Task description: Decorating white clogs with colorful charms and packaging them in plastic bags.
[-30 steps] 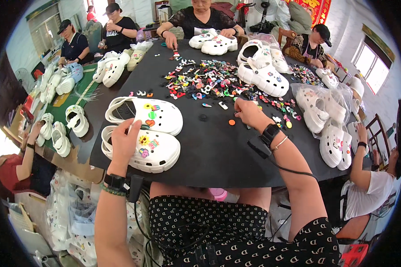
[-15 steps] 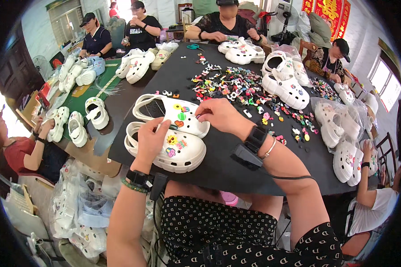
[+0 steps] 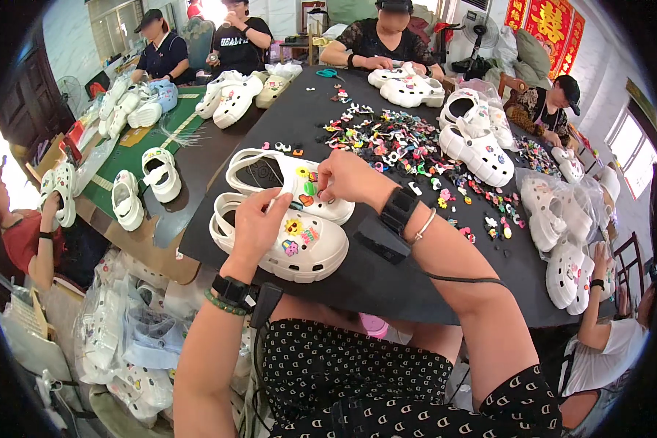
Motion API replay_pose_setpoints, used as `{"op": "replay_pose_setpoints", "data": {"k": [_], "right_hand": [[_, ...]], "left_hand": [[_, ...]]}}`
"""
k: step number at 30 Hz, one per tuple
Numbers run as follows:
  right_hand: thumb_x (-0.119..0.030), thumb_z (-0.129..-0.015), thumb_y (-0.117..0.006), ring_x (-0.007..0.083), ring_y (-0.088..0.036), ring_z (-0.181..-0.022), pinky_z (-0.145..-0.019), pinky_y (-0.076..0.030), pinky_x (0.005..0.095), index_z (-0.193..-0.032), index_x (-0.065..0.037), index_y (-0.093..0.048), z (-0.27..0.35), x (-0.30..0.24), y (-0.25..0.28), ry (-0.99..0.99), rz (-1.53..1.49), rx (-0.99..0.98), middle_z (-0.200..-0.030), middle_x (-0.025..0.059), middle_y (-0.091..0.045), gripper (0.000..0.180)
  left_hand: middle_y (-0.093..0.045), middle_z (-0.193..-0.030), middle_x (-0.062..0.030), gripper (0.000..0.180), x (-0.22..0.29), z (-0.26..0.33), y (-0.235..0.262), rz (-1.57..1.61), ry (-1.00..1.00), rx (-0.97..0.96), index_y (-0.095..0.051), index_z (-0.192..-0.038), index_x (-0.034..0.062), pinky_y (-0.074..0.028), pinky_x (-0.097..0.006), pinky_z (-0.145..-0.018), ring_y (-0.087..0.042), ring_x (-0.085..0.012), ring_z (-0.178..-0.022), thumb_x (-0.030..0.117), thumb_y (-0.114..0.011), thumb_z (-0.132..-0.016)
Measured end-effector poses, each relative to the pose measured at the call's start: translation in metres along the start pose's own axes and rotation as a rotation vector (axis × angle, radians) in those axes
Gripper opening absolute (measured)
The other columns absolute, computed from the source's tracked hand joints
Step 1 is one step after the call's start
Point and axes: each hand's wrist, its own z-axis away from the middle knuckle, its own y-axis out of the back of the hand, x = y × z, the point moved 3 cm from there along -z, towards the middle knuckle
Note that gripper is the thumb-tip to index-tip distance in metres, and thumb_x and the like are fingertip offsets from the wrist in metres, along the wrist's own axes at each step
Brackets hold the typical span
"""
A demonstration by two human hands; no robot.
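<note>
Right hand (image 3: 348,179) pinches at the far shoe (image 3: 339,212), contents hidden; left hand (image 3: 257,225), hold unclear. Likely decorating; next needs firm pressing.

White on the near clog (image 3: 320,252), with yellow, pink and purple in its charms (image 3: 291,249). White too on the far clog (image 3: 340,209) just beyond it, with yellow, green and orange-brown ornaments (image 3: 311,188). Flat black on the tabletop (image 3: 387,293) under the near clog; multicoloured speckle in the charm pile (image 3: 387,137) beyond that clog. Black with repeating pale print on the garment (image 3: 358,354) below it.
</note>
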Motion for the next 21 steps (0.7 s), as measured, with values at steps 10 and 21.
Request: {"op": "replay_pose_setpoints", "data": {"k": [10,21], "right_hand": [[-0.021,-0.059,-0.090,0.0365,-0.057,-0.112,-0.093,-0.047,0.0405,-0.132,-0.008,-0.043,-0.018,0.011,0.005,-0.071,-0.039,-0.087,-0.123,0.0207,-0.058,0.087],[-0.019,-0.063,-0.087,0.0313,-0.061,-0.104,-0.082,-0.052,0.0399,-0.130,-0.007,-0.042,-0.020,0.028,-0.016,-0.181,-0.126,-0.009,-0.117,0.0206,-0.059,0.082]], "left_hand": [[-0.069,-0.087,-0.0129,0.035,-0.001,0.002,-0.001,0.066,0.087,-0.025,-0.070,-0.104,-0.0034,-0.048,-0.030,-0.070,-0.061,-0.0165,-0.075,0.026,-0.073,-0.085],[-0.071,-0.087,-0.0092,0.036,-0.004,-0.003,-0.005,0.030,0.035,-0.027,-0.069,-0.105,-0.0053,-0.049,-0.026,-0.072,-0.063,-0.0113,-0.078,0.027,-0.069,-0.088]]}}
